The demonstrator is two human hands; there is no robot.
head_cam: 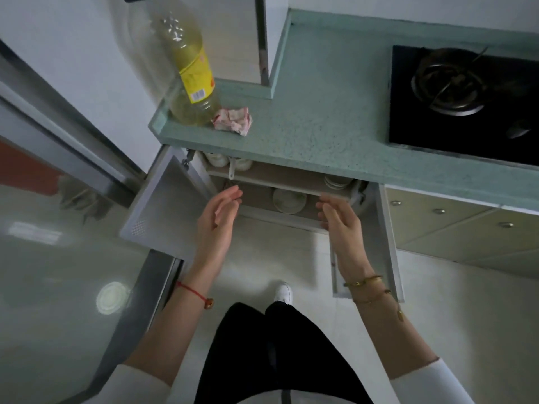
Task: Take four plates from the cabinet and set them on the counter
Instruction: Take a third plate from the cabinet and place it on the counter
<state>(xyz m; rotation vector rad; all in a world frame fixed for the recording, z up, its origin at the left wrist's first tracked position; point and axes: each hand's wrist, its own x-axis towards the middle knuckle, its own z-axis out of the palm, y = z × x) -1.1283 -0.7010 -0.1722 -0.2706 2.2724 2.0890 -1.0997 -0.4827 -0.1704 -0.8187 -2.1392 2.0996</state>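
Both my hands were empty at the mouth of the open cabinet (280,221). My left hand (218,220) had its fingers straight and loosely spread, palm turned inward. My right hand (342,225) was relaxed, fingers slightly bent, pinching nothing. Whether its fingertips brushed the front edge of the shelf (262,178) I could not tell.

No plate had reached the counter (320,121), so I judged this the first reach. A stack of plates (289,201) sat between my two hands and just beyond them, under the shelf. A second stack (336,182) lay on the shelf itself, past my right fingertips.

The next move called for both hands to go in under the shelf and close on the rim of the stack from either side. Then the stack had to come straight out toward me before any lift.

The shelf edge hung low over the plates, so headroom looked tight. The left door (163,205) stood wide outside my left hand, and the right door (385,228) flanked my right wrist, leaving a channel between them. Above my hands the counter's lip overhung; the plates had to clear it. Up there a bottle (191,71) and a crumpled wrapper (233,121) sat beyond my left hand and the stove (466,97) beyond my right, with bare surface between.
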